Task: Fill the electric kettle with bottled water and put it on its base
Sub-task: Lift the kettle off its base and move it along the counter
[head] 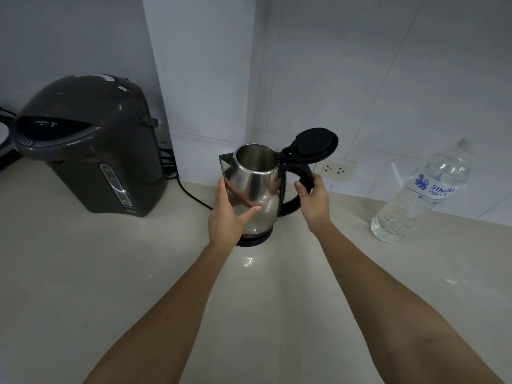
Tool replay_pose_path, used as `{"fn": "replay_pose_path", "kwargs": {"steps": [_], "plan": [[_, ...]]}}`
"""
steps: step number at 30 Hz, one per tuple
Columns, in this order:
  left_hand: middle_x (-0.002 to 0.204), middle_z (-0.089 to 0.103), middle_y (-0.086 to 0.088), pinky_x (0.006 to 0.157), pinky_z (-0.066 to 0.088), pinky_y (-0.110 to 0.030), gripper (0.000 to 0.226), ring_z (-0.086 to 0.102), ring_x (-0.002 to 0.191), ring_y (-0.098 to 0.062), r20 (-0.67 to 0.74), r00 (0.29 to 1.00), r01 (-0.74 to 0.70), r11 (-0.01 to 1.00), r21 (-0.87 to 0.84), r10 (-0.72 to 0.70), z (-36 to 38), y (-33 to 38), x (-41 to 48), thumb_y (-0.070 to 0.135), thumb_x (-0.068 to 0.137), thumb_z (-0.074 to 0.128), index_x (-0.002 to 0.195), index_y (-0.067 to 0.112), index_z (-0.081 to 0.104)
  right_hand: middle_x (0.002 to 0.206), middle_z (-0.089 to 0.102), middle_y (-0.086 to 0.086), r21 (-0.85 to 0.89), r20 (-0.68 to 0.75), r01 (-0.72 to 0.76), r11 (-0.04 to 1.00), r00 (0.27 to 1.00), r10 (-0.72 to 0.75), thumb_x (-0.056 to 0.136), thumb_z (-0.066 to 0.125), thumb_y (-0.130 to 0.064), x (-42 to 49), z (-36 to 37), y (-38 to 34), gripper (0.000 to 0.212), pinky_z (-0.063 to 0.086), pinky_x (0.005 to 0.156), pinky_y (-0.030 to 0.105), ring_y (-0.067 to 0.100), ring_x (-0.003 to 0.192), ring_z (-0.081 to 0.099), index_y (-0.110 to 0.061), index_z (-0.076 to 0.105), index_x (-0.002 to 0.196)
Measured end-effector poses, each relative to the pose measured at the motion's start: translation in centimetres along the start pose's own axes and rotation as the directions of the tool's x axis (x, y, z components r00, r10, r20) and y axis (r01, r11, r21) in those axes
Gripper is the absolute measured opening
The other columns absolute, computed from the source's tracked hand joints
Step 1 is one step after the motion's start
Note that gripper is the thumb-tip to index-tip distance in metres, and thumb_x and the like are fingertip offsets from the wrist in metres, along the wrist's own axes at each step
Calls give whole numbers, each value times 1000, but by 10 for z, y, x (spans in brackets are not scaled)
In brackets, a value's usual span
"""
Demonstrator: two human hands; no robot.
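A stainless steel electric kettle [256, 189] stands on its black base [257, 239] in the middle of the pale counter [110, 273]. Its black lid [315, 144] is flipped up and the inside looks dry. My left hand [230, 214] lies against the kettle's left side with straight fingers and the thumb across the front. My right hand [313, 200] grips the black handle. A clear plastic water bottle [424, 195] with a blue label stands to the right, near the wall.
A large dark grey hot water dispenser [88, 145] stands at the left, with black cords [191, 192] trailing behind it toward the kettle base. A white wall socket [335, 170] sits behind the kettle. Tiled walls close off the back.
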State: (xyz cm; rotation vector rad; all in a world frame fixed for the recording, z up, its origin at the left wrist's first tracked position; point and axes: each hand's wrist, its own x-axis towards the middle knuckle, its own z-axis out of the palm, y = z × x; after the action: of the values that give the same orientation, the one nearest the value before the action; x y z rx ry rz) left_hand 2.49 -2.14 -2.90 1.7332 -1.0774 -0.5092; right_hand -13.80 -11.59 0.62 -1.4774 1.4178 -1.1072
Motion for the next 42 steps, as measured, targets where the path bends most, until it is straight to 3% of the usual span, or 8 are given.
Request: {"fn": "replay_pose_path", "kwargs": {"steps": [4, 15, 24, 30, 36, 42], "plan": [[148, 46, 3, 103, 41, -32, 113, 48, 132, -17, -18, 999, -44, 999, -5, 44, -5, 17, -6, 48, 70, 81, 155, 27, 9, 110, 57, -3, 9, -20, 49, 999, 999, -49, 95, 55, -21, -7, -15, -16, 34, 41, 91, 28, 16, 104, 53, -13, 49, 129], [138, 56, 4, 103, 47, -46, 109, 55, 125, -19, 78, 986, -148, 989, -8, 149, 31, 96, -63, 58, 66, 79, 150, 32, 16, 102, 56, -3, 7, -159, 106, 994, 982, -104, 95, 56, -23, -49, -131, -25, 32, 40, 86, 28, 16, 97, 53, -15, 50, 125], [126, 61, 6, 97, 49, -37, 101, 59, 115, -16, 163, 973, -167, 986, -1, 165, 82, 124, -159, 51, 68, 81, 147, 24, 25, 97, 59, -5, -66, -197, 48, 997, 979, -60, 91, 59, -29, -111, -236, 20, 30, 46, 89, 35, 19, 95, 58, -16, 55, 118], [119, 62, 9, 90, 47, -27, 95, 61, 106, -9, 212, 968, -139, 990, 7, 134, 98, 115, -212, 43, 69, 84, 144, 25, 29, 98, 59, -4, -62, -182, 4, 998, 983, -15, 91, 60, -28, -154, -266, 56, 31, 44, 85, 31, 18, 94, 57, -14, 55, 118], [134, 56, 4, 102, 47, -40, 109, 56, 122, -15, 308, 948, -108, 989, 98, 73, 99, 96, -242, 48, 70, 81, 152, 24, 14, 99, 57, -2, 11, -159, -69, 998, 985, 70, 91, 61, -25, -188, -269, 87, 30, 40, 81, 26, 17, 94, 55, -12, 54, 118], [128, 54, 10, 95, 42, -27, 102, 54, 116, -10, 321, 946, -79, 994, 74, 51, 98, 91, -249, 38, 74, 81, 150, 22, 15, 100, 57, -2, 32, -163, -77, 997, 983, 81, 91, 62, -24, -194, -265, 94, 31, 39, 82, 25, 16, 95, 54, -12, 54, 119]]}}
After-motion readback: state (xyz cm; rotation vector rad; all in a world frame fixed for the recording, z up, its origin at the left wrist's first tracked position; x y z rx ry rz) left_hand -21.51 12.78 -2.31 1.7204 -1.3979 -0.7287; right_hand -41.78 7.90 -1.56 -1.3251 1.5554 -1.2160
